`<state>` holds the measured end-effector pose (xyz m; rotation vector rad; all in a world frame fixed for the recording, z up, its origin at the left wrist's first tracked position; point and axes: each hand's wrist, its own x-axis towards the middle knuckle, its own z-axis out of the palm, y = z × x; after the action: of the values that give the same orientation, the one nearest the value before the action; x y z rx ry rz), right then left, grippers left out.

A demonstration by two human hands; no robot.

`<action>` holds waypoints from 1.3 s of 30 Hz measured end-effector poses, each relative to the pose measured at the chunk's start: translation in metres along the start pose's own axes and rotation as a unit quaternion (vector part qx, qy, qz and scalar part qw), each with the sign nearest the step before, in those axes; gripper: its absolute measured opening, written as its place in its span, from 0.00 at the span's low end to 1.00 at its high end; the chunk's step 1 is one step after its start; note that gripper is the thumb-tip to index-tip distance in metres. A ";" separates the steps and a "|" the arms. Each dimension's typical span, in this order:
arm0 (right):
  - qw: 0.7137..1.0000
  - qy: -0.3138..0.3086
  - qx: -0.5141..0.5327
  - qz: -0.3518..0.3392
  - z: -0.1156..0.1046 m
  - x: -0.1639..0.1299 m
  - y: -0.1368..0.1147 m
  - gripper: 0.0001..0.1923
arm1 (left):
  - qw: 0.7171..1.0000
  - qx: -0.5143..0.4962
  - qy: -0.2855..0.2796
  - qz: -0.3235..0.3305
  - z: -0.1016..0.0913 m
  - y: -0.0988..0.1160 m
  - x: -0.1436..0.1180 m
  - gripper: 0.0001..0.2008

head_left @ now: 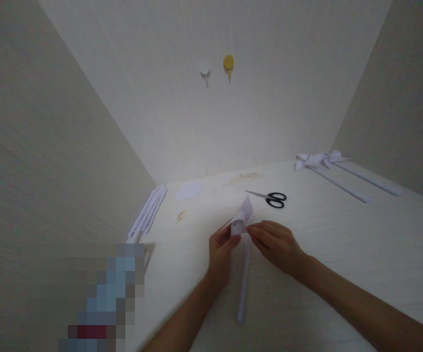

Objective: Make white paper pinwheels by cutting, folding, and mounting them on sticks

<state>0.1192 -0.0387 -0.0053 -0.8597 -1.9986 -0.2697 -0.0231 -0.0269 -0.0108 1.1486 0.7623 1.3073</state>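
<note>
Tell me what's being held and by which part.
A curled white paper: the left grip holds its lower left side; the right grip is at its lower right edge, pinch unclear.

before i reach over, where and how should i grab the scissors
Probably by the black handles, coming from the right with the right hand: the scissors lie flat on the table, with the finger loops at their right end and the pointed blades facing left.
</note>
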 end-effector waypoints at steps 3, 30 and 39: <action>1.000 -0.006 0.003 -0.004 -0.001 0.000 0.000 0.08 | 1.000 -0.002 -0.006 0.003 -0.003 -0.004 0.000 0.17; 0.981 -0.064 0.128 0.128 0.002 -0.004 0.009 0.07 | 0.896 0.408 -0.053 0.166 -0.013 0.013 0.001 0.11; 0.968 -0.103 0.161 0.161 0.001 -0.003 0.007 0.06 | 0.854 0.470 -0.109 0.195 -0.017 0.012 0.002 0.09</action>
<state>0.1243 -0.0343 -0.0097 -1.0111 -1.9771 0.3352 -0.0430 -0.0232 -0.0042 2.2976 1.0732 1.0781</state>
